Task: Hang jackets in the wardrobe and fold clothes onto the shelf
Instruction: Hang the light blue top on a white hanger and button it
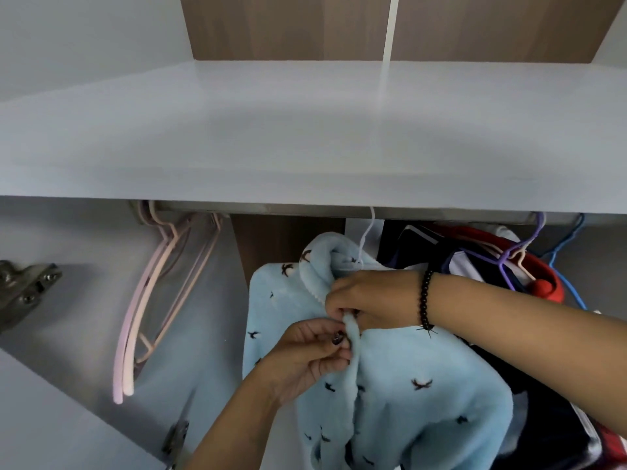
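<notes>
Below the front edge of the white wardrobe shelf (305, 137), a light blue fleece jacket with dark bird motifs (407, 385) hung on a white wire hanger (368, 232). The left hand (305, 354) and right hand (369, 296) both pinched its front opening edge, fingers closed on fabric. Empty pink plastic hangers (149, 300) hung near the shelf's left end.
</notes>
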Demonstrator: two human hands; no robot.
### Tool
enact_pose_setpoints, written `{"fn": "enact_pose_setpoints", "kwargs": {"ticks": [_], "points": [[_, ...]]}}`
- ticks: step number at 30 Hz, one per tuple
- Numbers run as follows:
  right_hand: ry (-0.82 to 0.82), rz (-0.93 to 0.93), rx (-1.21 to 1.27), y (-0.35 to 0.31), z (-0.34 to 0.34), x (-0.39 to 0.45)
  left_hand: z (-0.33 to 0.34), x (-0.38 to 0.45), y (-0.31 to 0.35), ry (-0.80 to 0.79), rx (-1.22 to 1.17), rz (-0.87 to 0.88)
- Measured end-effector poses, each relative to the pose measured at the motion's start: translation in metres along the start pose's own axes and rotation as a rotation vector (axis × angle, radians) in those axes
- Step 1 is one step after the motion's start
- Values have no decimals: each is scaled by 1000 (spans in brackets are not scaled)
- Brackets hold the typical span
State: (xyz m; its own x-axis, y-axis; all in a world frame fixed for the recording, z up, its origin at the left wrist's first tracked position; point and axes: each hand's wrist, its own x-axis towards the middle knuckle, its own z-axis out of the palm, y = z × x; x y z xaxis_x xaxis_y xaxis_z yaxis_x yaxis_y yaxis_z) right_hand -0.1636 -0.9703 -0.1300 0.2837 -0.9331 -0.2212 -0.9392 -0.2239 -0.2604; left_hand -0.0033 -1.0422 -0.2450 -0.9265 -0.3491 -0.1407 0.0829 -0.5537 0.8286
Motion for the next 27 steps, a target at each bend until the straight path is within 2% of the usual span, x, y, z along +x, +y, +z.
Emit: {"fn": "enact_pose_setpoints", "kwargs": {"ticks": [5,10,15,19,21,23,27], "points": [[48,-15,0,7,8,-7,3,1,9,55,249,5],[143,49,93,8,16,-1,7,2,3,180,410,126],[261,242,322,16,19,-1,3,-2,-9,400,319,208],[423,496,437,16,24,6,5,0,-14,570,315,266],[344,539,462,11,24,9,8,2,-13,596,322,289],[179,547,438,5,22,9,9,2,-13,607,326,296],[-98,538,118,-1,24,4,10,-1,-20,604,358,323]]}}
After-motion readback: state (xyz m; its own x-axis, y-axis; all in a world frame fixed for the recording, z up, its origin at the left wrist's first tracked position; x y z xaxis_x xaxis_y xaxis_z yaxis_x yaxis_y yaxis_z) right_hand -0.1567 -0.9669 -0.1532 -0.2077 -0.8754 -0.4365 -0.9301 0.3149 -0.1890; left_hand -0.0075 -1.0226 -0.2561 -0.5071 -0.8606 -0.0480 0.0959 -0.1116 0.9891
